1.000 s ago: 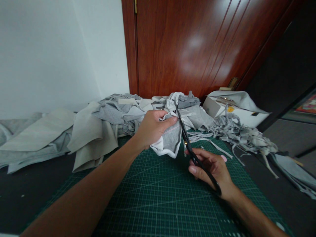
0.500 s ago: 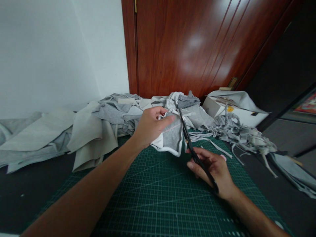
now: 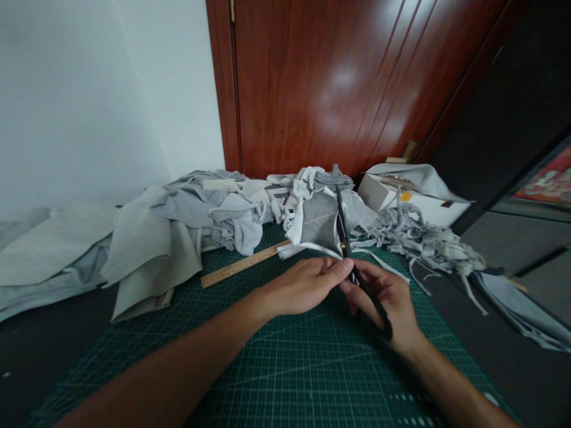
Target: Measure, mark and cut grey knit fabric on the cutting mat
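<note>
My right hand [image 3: 388,294] is closed around the handles of black scissors [image 3: 342,229], whose blades point away from me along the right edge of a grey piece of fabric [image 3: 319,221] with pale edges. My left hand [image 3: 310,282] pinches the near corner of that fabric, thumb and fingers closed close beside the scissors' pivot and touching my right fingers. The fabric hangs open and slightly raised over the green cutting mat [image 3: 285,362]. Its far edge blends into the cloth pile behind.
A wooden ruler [image 3: 243,264] lies left of the fabric. Grey cloth pieces [image 3: 191,205] are heaped at the back, with pale sheets [image 3: 151,255] at left. Shredded strips [image 3: 428,238] lie at right before a white box [image 3: 375,191]. A brown door [image 3: 303,89] stands behind.
My left hand has moved from the fabric's upper left side to its near corner, beside the scissors. The ruler has come into view. The camera has turned slightly right.
</note>
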Motion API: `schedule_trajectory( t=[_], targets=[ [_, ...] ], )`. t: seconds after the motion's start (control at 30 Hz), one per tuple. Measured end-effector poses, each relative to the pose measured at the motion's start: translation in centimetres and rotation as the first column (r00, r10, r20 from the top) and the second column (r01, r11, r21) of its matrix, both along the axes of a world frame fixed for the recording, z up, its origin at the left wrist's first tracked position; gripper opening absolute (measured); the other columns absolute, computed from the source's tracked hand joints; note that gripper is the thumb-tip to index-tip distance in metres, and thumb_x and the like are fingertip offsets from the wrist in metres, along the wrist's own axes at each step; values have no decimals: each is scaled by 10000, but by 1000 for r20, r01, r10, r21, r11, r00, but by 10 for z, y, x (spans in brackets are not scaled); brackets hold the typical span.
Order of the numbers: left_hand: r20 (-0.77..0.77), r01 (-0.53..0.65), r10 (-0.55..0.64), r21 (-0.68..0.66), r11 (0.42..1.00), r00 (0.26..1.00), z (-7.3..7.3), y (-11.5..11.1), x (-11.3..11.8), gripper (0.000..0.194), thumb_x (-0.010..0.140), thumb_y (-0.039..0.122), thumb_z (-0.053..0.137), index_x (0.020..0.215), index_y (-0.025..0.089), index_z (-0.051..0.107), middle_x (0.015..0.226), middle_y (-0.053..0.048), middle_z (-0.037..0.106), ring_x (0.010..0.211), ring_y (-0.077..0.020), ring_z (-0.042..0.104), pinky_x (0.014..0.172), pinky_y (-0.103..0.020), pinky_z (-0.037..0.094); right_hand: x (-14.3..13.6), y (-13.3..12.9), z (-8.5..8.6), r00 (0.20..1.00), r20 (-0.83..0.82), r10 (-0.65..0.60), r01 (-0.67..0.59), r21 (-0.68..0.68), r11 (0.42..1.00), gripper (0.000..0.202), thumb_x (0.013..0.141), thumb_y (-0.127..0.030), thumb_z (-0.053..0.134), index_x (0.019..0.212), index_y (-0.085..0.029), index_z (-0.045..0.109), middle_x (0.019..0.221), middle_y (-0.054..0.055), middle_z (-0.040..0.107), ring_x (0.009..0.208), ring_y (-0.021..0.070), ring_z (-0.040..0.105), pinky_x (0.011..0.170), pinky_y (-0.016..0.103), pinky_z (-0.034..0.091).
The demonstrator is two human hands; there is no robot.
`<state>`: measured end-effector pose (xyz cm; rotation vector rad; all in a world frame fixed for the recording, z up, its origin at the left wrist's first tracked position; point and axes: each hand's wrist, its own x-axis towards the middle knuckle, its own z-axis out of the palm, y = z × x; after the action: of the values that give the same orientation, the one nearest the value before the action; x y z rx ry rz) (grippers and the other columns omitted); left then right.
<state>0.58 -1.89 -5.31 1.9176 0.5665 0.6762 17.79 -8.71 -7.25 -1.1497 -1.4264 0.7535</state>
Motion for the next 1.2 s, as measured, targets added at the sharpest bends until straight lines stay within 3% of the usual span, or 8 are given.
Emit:
schedule_trajectory(
  t=[0.17,0.4,0.53,0.7,0.87,0.93,1.1,1.2],
  targets=[
    [182,185,-141,-253,950,973,-9,2,6,606,968,747,450,1217,253,696,1190,-97,705,1091,-241,644,866,-352,518,0,-1,1,1000,-5,21,-21,0,1000,346,777,-428,860,986,-177,749,520,-46,590,436,126,499,423,238,421],
    [431,327,-129,-426,844,893,-10,-3,12,711,915,689,622,1512,329,481,1092,-78,681,940,-236,658,843,-391,544,-4,-3,3,994,-79,70,-69,14,998,262,809,-391,842,930,-190,726,524,-49,604,426,109,518,424,216,434],
    [510,143,135,-469,872,850,-5,-5,15,869,851,566,769,1580,300,376,1100,-53,674,970,-207,661,858,-345,520,-5,-3,1,994,-73,86,-85,16,996,258,806,-365,842,950,-187,721,539,-52,608,420,106,514,417,218,430],
    [463,-160,378,-443,882,802,3,-2,14,440,881,483,715,1206,189,679,780,-1,655,673,-121,587,602,-250,381,-5,-2,-1,995,-69,71,-72,-11,997,320,810,-338,821,1057,-163,720,558,-53,608,422,112,522,415,228,420],
    [524,-276,487,-430,859,699,8,1,12,251,841,409,738,959,193,686,623,50,564,575,-87,475,540,-221,344,-6,-1,-2,997,-36,71,-73,-36,997,327,837,-365,788,1062,-144,702,541,-51,595,415,113,518,415,232,414],
    [529,-287,517,-458,842,673,9,1,13,269,806,379,764,978,193,676,671,43,609,595,-87,505,533,-214,353,-6,-1,-3,996,-42,75,-76,-38,996,327,831,-365,792,1056,-144,703,551,-49,597,413,111,518,414,231,414],
    [463,-219,412,-415,883,784,7,1,13,303,784,300,723,1038,135,733,604,19,649,496,-80,483,490,-227,321,-5,-2,-4,993,-78,83,-86,-34,996,324,790,-308,822,1052,-149,715,550,-56,601,416,105,514,424,223,428],
    [462,-222,384,-367,903,800,7,-1,11,407,784,251,690,1168,122,730,562,31,638,466,-81,455,485,-232,322,-5,-3,-2,992,-99,81,-84,-34,996,327,771,-281,834,1051,-153,724,557,-55,611,419,103,519,422,215,427]
  ],
)
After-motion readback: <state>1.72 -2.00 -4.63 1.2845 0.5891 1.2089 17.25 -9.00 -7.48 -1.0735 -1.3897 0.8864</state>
